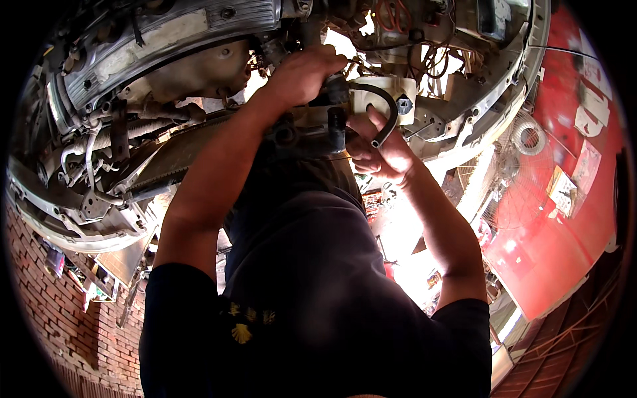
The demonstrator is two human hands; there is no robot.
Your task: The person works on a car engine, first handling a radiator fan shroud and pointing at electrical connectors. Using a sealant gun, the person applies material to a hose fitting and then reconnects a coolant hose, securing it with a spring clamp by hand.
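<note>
My left hand (pixel 306 74) reaches into the engine bay, fingers curled downward beside a dark hose fitting (pixel 336 89). What lies under those fingers is hidden. My right hand (pixel 383 151) is closed, with its fingers bent toward a short dark pipe (pixel 336 127) and its thumb raised. A curved black rubber hose (pixel 391 106) arcs over the right hand, and its open end shows against the palm side. I cannot make out what the right fingers hold. Behind the hose sits a whitish plastic tank (pixel 405 89) with a dark cap.
The ribbed engine cover (pixel 179 43) fills the upper left, with the radiator edge (pixel 172 149) below it. Loose wires (pixel 431 56) hang at the upper right. A wire-caged fan (pixel 514 166) stands beside a red panel (pixel 557 219). A brick wall (pixel 73 298) is at lower left.
</note>
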